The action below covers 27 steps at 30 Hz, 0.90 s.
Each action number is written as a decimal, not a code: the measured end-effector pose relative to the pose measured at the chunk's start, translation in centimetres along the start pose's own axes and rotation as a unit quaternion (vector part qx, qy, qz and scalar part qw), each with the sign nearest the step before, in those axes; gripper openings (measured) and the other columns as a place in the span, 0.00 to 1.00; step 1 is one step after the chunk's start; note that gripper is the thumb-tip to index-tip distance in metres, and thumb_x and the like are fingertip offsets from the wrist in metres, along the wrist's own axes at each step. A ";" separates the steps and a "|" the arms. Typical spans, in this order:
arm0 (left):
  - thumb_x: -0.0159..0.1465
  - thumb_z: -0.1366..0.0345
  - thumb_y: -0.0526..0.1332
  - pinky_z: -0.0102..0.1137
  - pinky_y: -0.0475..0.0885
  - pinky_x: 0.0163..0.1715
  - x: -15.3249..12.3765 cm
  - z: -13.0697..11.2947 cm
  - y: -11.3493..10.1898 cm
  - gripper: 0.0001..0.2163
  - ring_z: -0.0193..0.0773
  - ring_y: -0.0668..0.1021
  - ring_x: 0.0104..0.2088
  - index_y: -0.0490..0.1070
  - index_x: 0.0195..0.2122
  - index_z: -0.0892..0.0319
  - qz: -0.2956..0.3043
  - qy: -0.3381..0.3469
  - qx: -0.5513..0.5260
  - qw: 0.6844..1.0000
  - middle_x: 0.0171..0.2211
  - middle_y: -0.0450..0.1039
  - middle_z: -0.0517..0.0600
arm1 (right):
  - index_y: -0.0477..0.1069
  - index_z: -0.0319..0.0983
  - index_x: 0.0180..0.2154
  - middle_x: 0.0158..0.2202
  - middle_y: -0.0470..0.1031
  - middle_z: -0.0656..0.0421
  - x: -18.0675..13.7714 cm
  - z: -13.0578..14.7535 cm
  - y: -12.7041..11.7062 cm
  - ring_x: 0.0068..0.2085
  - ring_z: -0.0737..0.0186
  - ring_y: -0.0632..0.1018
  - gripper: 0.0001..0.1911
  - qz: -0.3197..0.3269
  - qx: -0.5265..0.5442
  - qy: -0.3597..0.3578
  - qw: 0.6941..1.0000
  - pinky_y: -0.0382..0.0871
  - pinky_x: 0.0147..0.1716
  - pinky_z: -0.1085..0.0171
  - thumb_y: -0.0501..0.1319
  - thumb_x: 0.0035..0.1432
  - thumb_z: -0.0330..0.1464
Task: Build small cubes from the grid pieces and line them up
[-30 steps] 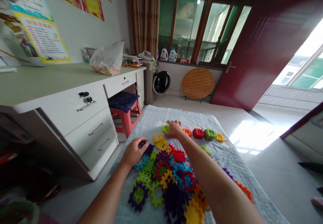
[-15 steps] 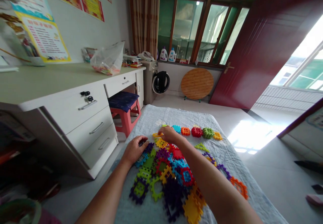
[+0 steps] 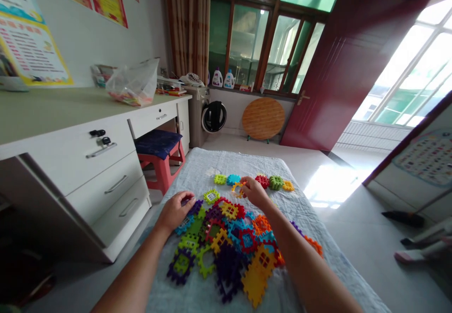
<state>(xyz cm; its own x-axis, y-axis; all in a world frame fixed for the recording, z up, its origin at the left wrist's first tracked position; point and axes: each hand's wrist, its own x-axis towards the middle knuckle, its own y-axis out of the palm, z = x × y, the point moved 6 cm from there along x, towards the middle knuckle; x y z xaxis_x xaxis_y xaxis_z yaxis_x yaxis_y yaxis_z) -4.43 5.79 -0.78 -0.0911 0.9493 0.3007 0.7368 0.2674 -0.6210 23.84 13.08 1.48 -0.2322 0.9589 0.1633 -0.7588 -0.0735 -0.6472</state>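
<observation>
My right hand (image 3: 253, 192) pinches a yellow-orange frame-shaped interlocking block (image 3: 237, 189) above the cloth, just in front of the back row. A blue block (image 3: 233, 179) lies beside it in that row, with a lime green block (image 3: 219, 179) further left. My left hand (image 3: 177, 210) rests at the left edge of the pile, fingers loosely curved and thumb apart, touching or close to a purple block (image 3: 196, 206). A lime window block (image 3: 211, 196) lies between the hands. The mixed pile includes a yellow window block (image 3: 229, 211) and dark purple blocks (image 3: 228, 268).
The row continues right with red (image 3: 262, 181), green (image 3: 276, 182) and yellow (image 3: 288, 186) blocks. A pale blue cloth (image 3: 201, 162) covers the table. To the left stand a white desk (image 3: 99, 162) and a pink stool (image 3: 160, 169); a dark red door (image 3: 328, 68) is behind.
My right hand has moved right along the back row with the yellow-orange block. The lime window block now shows where that hand was. My left hand stays by the pile; the view has turned slightly right.
</observation>
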 end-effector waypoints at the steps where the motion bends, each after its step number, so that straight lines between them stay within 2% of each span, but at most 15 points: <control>1: 0.57 0.52 0.57 0.33 0.72 0.43 0.0 0.1 0.0 0.15 0.41 0.78 0.39 0.73 0.37 0.57 -0.001 0.000 -0.001 1.000 0.37 0.78 0.49 | 0.68 0.37 0.42 0.23 0.72 0.63 -0.1 -0.7 0.1 0.23 0.69 0.73 0.13 0.002 0.022 0.020 1.000 0.63 0.24 0.71 0.53 0.53 0.27; 5: 0.56 0.52 0.58 0.33 0.72 0.43 -0.1 0.0 0.0 0.15 0.41 0.79 0.39 0.73 0.36 0.57 -0.003 0.001 -0.003 1.000 0.36 0.78 0.49 | 0.69 0.37 0.40 0.24 0.73 0.62 -0.6 -2.1 -0.4 0.23 0.68 0.73 0.12 0.003 0.045 0.065 0.997 0.64 0.24 0.71 0.53 0.52 0.27; 8: 0.56 0.52 0.58 0.33 0.72 0.43 0.0 -0.1 0.0 0.15 0.42 0.79 0.39 0.73 0.37 0.57 -0.002 -0.001 -0.003 1.000 0.36 0.78 0.49 | 0.71 0.38 0.35 0.28 0.75 0.59 -1.2 -1.7 -1.6 0.30 0.65 0.75 0.09 -0.016 -0.078 0.042 0.996 0.64 0.30 0.69 0.56 0.51 0.27; 11: 0.56 0.52 0.57 0.33 0.72 0.43 0.0 0.0 0.0 0.15 0.42 0.78 0.39 0.73 0.37 0.57 -0.003 -0.003 0.000 1.000 0.36 0.78 0.49 | 0.72 0.39 0.33 0.35 0.76 0.56 -1.7 -0.8 -2.3 0.39 0.62 0.74 0.06 -0.033 -0.194 -0.006 0.981 0.63 0.39 0.67 0.59 0.52 0.30; 14: 0.56 0.52 0.57 0.33 0.72 0.43 -0.1 0.2 0.0 0.15 0.41 0.78 0.39 0.73 0.37 0.57 0.001 -0.006 -0.002 1.000 0.37 0.78 0.49 | 0.73 0.39 0.38 0.40 0.75 0.54 -1.9 -0.6 -1.8 0.43 0.59 0.73 0.12 -0.008 -0.236 -0.014 0.972 0.62 0.43 0.65 0.61 0.52 0.37; 17: 0.56 0.52 0.57 0.33 0.72 0.44 -0.1 0.3 0.1 0.15 0.41 0.78 0.39 0.73 0.37 0.57 0.008 -0.012 -0.007 1.000 0.37 0.78 0.50 | 0.72 0.39 0.41 0.42 0.74 0.54 -1.8 -0.9 -1.1 0.43 0.56 0.72 0.17 0.031 -0.273 0.004 0.961 0.61 0.43 0.63 0.63 0.49 0.39; 20: 0.57 0.52 0.57 0.33 0.71 0.44 -0.1 0.2 0.1 0.15 0.41 0.78 0.39 0.73 0.37 0.57 0.008 -0.010 -0.006 1.000 0.37 0.78 0.50 | 0.72 0.40 0.43 0.43 0.73 0.54 -1.8 -1.2 -0.9 0.44 0.55 0.71 0.19 0.044 -0.280 0.012 0.959 0.61 0.43 0.62 0.63 0.48 0.39; 27: 0.57 0.52 0.57 0.34 0.72 0.44 -0.1 0.3 0.2 0.15 0.41 0.78 0.40 0.72 0.37 0.57 0.006 -0.005 -0.004 1.000 0.37 0.78 0.50 | 0.68 0.42 0.49 0.45 0.73 0.54 -2.0 -1.0 -0.4 0.46 0.54 0.71 0.26 0.022 -0.234 -0.008 0.972 0.60 0.44 0.62 0.62 0.48 0.44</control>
<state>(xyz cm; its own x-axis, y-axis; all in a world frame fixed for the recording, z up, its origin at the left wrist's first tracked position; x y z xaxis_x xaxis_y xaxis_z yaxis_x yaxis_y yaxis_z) -4.46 5.84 -1.14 -0.0882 0.9540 0.2867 0.7435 0.2546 -0.6184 25.22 11.47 0.73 -0.2698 0.9531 0.1374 -0.3897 0.0224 -0.9207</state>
